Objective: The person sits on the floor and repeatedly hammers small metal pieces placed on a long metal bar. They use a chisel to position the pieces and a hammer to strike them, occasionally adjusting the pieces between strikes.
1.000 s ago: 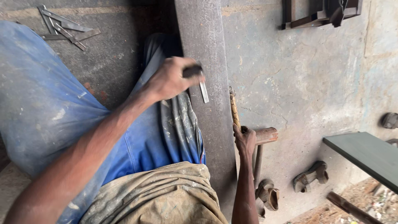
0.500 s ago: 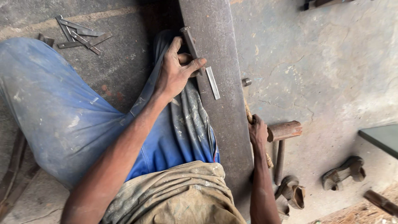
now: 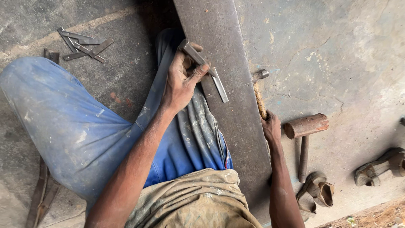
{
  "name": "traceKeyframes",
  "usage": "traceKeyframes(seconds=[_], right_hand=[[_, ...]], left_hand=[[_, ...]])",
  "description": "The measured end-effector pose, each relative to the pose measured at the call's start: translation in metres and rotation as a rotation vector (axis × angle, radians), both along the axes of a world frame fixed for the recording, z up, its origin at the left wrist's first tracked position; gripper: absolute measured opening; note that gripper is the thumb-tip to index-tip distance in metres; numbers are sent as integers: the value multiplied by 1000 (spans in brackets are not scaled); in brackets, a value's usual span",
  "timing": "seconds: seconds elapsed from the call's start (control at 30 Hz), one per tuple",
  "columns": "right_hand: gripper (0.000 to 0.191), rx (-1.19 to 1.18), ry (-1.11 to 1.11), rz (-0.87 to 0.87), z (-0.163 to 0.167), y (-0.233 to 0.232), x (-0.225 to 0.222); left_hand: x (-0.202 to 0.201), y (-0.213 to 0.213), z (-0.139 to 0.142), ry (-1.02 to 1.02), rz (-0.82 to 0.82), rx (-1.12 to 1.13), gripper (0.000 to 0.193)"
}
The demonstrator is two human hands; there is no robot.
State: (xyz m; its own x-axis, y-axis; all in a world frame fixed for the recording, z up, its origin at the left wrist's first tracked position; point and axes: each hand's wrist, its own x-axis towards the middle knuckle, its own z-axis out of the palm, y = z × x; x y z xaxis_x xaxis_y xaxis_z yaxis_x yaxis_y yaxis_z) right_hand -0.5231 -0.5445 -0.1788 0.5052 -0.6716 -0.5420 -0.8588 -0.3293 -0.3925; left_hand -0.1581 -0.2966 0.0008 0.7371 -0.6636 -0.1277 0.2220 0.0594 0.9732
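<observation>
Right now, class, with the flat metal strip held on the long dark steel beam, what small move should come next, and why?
Probably raise the small wooden-handled hammer over the flat metal strip. The left hand pins it on the long dark steel beam; the right hand holds the hammer low beside it.

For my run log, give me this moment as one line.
left hand: holds metal strip on steel beam | right hand: grips hammer | mallet: on floor

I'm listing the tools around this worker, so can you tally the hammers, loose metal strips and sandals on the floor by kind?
Hammers: 2, the small hammer in the right hand and the big hammer lying on the floor.
Metal strips: about 6, the metal strip in the left hand and roughly 5 in the pile of strips.
Sandals: 2, the near sandal and the far sandal.
Total: about 10.
</observation>
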Motion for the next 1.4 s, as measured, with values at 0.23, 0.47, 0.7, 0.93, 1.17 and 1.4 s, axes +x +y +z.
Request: traceKeyframes(seconds=[0.23,0.47,0.7,0.93,1.17,1.4], right_hand=[[42,65,79,-69,2,5,1],[35,98,113,-56,11,12,7],[34,152,144,-90,10,12,7],[37,158,166,-70,12,11,10],[35,192,149,-96,16,11,14],[39,195,101,-81,23,11,18]], left_hand=[[-10,-3,1,120,105,-7,51],[-28,-1,3,-136,107,51,39],[-37,-2,-2,-292,124,59,35],[-38,1,-10,-313,104,48,36],[-40,-1,-12,-357,87,41,36],[-42,-2,-9,-346,118,71,36]])
